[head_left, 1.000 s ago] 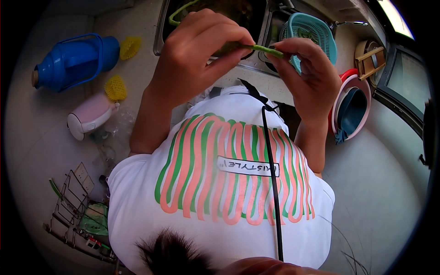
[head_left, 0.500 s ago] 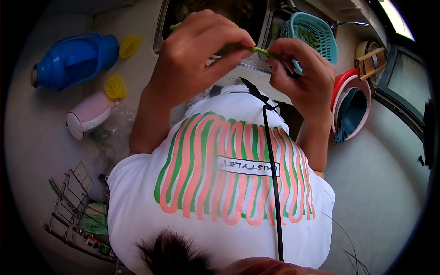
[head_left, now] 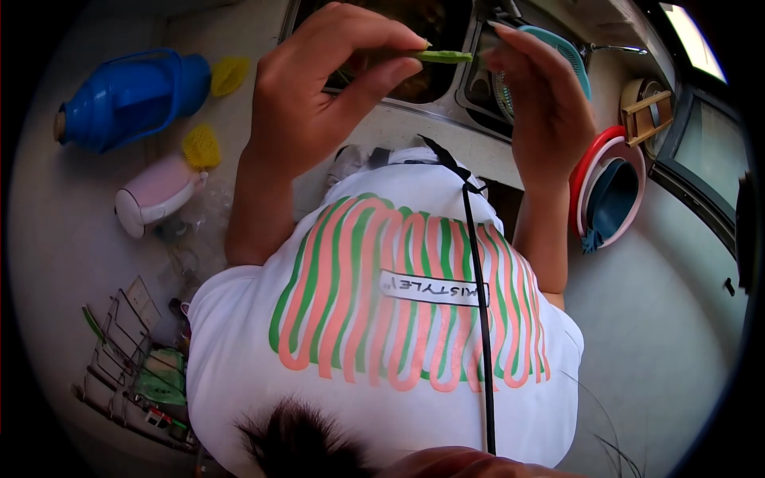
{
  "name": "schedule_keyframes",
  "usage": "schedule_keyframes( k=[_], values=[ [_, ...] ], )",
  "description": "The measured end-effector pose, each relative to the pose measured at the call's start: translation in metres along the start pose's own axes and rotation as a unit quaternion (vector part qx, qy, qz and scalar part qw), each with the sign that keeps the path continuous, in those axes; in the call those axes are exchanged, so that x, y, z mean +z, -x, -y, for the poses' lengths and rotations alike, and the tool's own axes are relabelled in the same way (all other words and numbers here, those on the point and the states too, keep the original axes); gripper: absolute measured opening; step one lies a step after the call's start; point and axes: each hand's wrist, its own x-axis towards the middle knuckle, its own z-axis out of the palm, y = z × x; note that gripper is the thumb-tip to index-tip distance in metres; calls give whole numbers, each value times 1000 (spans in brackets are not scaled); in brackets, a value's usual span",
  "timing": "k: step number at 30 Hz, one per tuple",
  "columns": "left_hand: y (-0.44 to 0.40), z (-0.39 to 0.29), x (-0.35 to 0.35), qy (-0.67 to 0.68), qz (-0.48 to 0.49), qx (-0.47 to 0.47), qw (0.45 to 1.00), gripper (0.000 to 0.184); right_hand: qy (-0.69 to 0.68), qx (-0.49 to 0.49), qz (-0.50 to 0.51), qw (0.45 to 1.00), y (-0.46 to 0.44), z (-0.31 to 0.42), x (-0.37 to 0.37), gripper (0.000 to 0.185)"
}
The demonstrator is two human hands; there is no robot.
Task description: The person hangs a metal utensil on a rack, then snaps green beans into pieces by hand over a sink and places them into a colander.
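Near the top of the view, my left hand pinches a thin green bean or stem between thumb and forefinger. Its short end sticks out to the right; the rest is mostly hidden by the hand. To the right of that end, and not touching it, my right hand is raised with its fingers extended and slightly blurred. No object shows in it. Behind this hand is a turquoise basket, largely covered. Beyond my left hand lies a dark sink basin.
At the left are a blue thermos, two yellow scrubbers and a pink-and-white kettle. A wire rack is at the lower left. Red and pink basins and a wooden-handled lid are at the right.
My right hand has let go of the green stem's end and moved up, its fingers now apart. My left hand has shifted slightly up and left, still pinching the stem.
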Motion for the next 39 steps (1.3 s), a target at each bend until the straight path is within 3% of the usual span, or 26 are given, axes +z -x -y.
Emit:
schedule_keyframes(
  k=[2, 5, 7, 9, 10, 12, 17, 21, 30, 32, 39],
  values=[
    [-3, -2, 0, -7, 7, -2, 1000, 15, 184, -42, 103, 977, -13, 1, 7, 34],
    [-4, 1, 0, -44, 29, 24, 998, 18, 73, 108, 105, 986, -28, 28, 11, 33],
    [-3, 3, -1, -72, 44, 41, 996, 21, 13, 14, 135, 991, -15, 0, 8, 36],
    [-4, 4, -1, -91, 57, 51, 993, 23, -14, 59, 159, 985, -13, 10, 4, 35],
    [-2, 1, 3, -62, 38, 2, 997, 24, -27, 81, 170, 982, -14, 17, 3, 34],
    [4, -6, 12, -2, 1, -96, 995, 25, 80, 8, 140, 987, -14, 18, 8, 23],
    [4, 4, 5, -60, 41, -58, 996, 24, 141, -74, 115, 980, -12, 13, 11, 16],
    [3, 5, 4, -76, 77, -67, 992, 18, 147, -70, 104, 981, -9, 11, 11, 16],
    [3, 4, 9, -70, 92, -67, 991, 14, 211, -123, 144, 959, -11, 8, 5, 21],
    [4, 9, 11, -76, 86, -32, 993, 14, 241, -133, 144, 951, -9, 7, 7, 22],
    [7, 10, 21, -158, 52, 9, 986, 10, 295, -170, 78, 937, -3, 1, 19, 18]
  ],
)
